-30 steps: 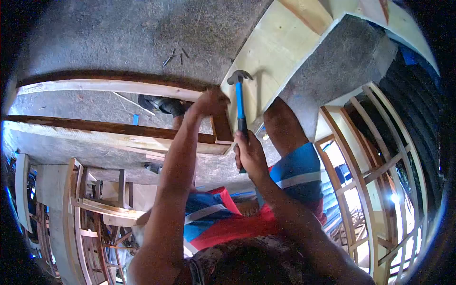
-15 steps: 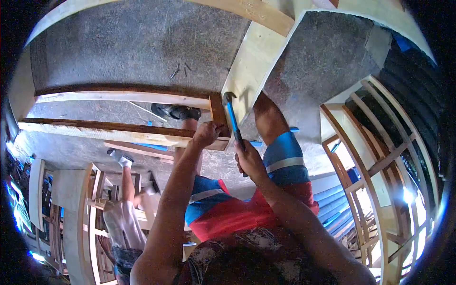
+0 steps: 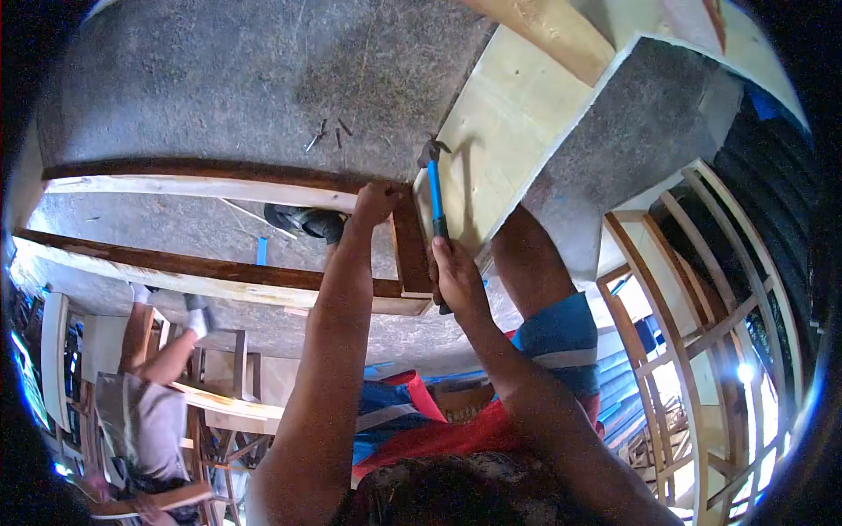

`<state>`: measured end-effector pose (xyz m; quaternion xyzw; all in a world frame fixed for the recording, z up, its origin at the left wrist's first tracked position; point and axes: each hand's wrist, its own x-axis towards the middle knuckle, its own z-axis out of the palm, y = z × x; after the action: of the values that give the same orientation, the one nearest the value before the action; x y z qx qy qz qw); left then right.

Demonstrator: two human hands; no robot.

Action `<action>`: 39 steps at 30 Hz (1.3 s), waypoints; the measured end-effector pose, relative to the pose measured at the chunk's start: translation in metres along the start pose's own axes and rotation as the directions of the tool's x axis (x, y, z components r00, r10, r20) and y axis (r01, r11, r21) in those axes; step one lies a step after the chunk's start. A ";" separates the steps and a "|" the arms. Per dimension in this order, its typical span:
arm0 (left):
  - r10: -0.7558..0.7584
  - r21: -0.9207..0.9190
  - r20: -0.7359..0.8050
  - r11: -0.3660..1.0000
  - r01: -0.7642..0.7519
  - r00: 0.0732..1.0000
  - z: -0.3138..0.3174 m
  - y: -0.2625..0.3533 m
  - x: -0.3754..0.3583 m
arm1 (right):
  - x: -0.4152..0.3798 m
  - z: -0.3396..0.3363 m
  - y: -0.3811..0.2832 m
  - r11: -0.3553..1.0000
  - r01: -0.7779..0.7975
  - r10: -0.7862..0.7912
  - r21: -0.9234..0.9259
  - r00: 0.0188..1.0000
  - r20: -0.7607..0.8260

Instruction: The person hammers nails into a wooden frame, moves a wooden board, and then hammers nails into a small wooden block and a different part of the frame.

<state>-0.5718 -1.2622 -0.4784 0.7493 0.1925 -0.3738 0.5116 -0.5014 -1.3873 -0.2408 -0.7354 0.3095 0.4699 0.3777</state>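
Note:
My right hand (image 3: 456,273) is wrapped round the dark grip of a claw hammer (image 3: 436,188) with a blue shaft. The hammer's head is up, over a pale plywood panel (image 3: 509,114). My left hand (image 3: 377,203) is closed at the corner where a long wooden rail (image 3: 210,187) meets a short brown crosspiece (image 3: 410,241); anything between its fingers is too small to make out. A second long rail (image 3: 219,282) runs nearer to me, joined to the crosspiece's near end. Several loose nails (image 3: 329,133) lie on the floor beyond the far rail.
A co-worker (image 3: 153,412) is at the lower left beside wooden frames. A slatted wooden frame (image 3: 684,337) stands on the right, near dark corrugated sheets (image 3: 772,202). A dark shoe (image 3: 303,221) shows between the rails.
My left hand has moved from the near rail to the far corner of the frame. The hammer has shifted slightly up. The co-worker has moved left and now bends over wood.

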 end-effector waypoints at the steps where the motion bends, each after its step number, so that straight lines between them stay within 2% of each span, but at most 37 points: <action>1: 0.033 0.046 0.034 0.998 -0.034 0.999 0.001 -0.005 0.003 | 0.001 0.002 -0.004 0.995 -0.073 0.071 0.074 0.997 0.032; 3: 0.065 0.094 0.067 0.993 -0.071 0.996 0.001 -0.015 0.017 | 0.007 0.007 -0.001 0.993 -0.062 0.061 0.101 0.998 0.012; 4: 0.152 0.419 0.242 0.874 -0.245 0.958 0.000 -0.017 0.029 | 0.010 0.008 0.001 0.999 0.040 -0.040 0.001 0.999 -0.028; 5: 0.164 0.650 0.430 0.626 -0.431 0.888 0.001 -0.018 0.035 | 0.012 0.008 0.004 0.985 0.135 -0.141 -0.104 0.988 -0.060; 6: 0.170 0.647 0.431 0.627 -0.434 0.886 -0.005 -0.009 0.035 | 0.014 0.009 0.008 0.985 0.134 -0.142 -0.108 0.988 -0.065; 8: -0.070 0.623 0.347 0.763 -0.174 0.935 -0.017 -0.001 0.038 | 0.015 0.010 0.009 1.000 0.018 -0.018 -0.005 1.000 0.023; 9: -0.067 0.620 0.348 0.765 -0.176 0.935 -0.019 -0.003 0.041 | 0.013 0.010 0.005 1.000 0.018 -0.018 -0.008 1.000 0.021; 11: -0.097 0.568 0.284 0.818 -0.086 0.954 -0.023 -0.008 0.050 | 0.011 0.011 -0.004 0.985 0.128 -0.133 -0.119 0.991 -0.035; 12: -0.059 0.346 0.167 0.938 -0.002 0.984 -0.020 -0.013 0.046 | 0.012 0.014 -0.005 0.984 0.133 -0.138 -0.120 0.990 -0.034; 13: -0.052 0.090 0.041 0.995 0.048 0.998 -0.014 -0.017 0.039 | 0.013 0.016 -0.005 0.993 0.077 -0.079 -0.095 0.997 -0.020; 14: -0.112 0.033 0.005 0.993 0.112 0.994 -0.009 -0.018 0.035 | 0.015 0.017 -0.004 0.997 0.017 -0.018 -0.071 1.000 -0.006; 15: -0.110 0.029 0.005 0.994 0.110 0.994 -0.005 -0.018 0.031 | 0.018 0.020 0.001 0.997 0.017 -0.018 -0.074 1.000 -0.009; 17: -0.223 0.141 0.084 0.967 0.210 0.971 0.000 -0.015 0.024 | 0.027 0.027 0.006 0.992 0.071 -0.077 -0.103 0.995 -0.058; 19: -0.172 0.182 0.137 0.972 0.146 0.975 -0.006 -0.007 0.021 | 0.031 0.027 0.005 0.982 0.085 -0.098 -0.166 0.993 -0.071; 21: -0.179 0.092 0.041 0.980 0.175 0.983 -0.002 -0.014 0.019 | 0.043 0.031 0.009 0.968 0.105 -0.125 -0.226 0.989 -0.077; 23: -0.155 0.159 0.066 0.977 0.143 0.986 -0.002 -0.019 0.026 | 0.068 0.039 0.016 0.978 -0.096 0.101 -0.184 0.995 0.016; 24: -0.141 0.226 0.107 0.967 0.114 0.984 -0.001 -0.022 0.024 | 0.074 0.041 0.015 0.978 -0.098 0.103 -0.185 0.995 0.016; 26: -0.094 0.224 0.096 0.972 0.071 0.991 0.000 -0.025 0.020 | 0.083 0.047 0.010 0.964 -0.141 0.143 -0.227 0.990 -0.006; 27: -0.037 0.224 0.081 0.974 0.018 0.996 -0.007 -0.017 0.020 | 0.085 0.052 0.014 0.964 -0.134 0.137 -0.228 0.991 -0.001; 29: -0.051 0.151 0.026 0.987 0.046 0.998 -0.012 -0.007 0.017 | 0.080 0.061 0.018 0.917 0.043 -0.125 -0.397 0.975 -0.182; 30: -0.095 0.166 0.061 0.982 0.084 0.994 -0.014 -0.007 0.019 | 0.076 0.065 0.016 0.917 0.043 -0.123 -0.397 0.976 -0.178; 32: -0.140 0.184 0.097 0.976 0.120 0.985 -0.010 -0.012 0.020 | 0.067 0.068 0.009 0.918 -0.090 0.023 -0.386 0.984 -0.175; 33: -0.091 0.239 0.075 0.968 0.071 0.993 -0.004 -0.020 0.021 | 0.069 0.066 0.009 0.918 -0.088 0.021 -0.386 0.984 -0.175; 35: -0.045 0.293 0.057 0.956 0.027 0.997 0.000 -0.026 0.019 | 0.072 0.061 0.003 0.849 -0.147 0.143 -0.508 0.989 -0.047; 36: -0.044 0.254 0.040 0.967 0.032 0.998 -0.002 -0.022 0.020 | 0.072 0.061 -0.001 0.850 -0.142 0.138 -0.508 0.989 -0.046; 38: -0.052 0.212 0.032 0.976 0.044 0.998 0.003 -0.030 0.019 | 0.064 0.061 -0.007 0.948 0.033 -0.074 -0.317 0.990 -0.120; 39: -0.028 0.210 0.035 0.977 0.020 0.999 0.015 -0.048 0.025 | 0.065 0.062 -0.005 0.947 0.030 -0.072 -0.319 0.990 -0.121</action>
<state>-0.5933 -1.2591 -0.5306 0.7895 0.1511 -0.4123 0.4287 -0.5021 -1.3392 -0.3164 -0.8234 0.2351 0.4541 0.2459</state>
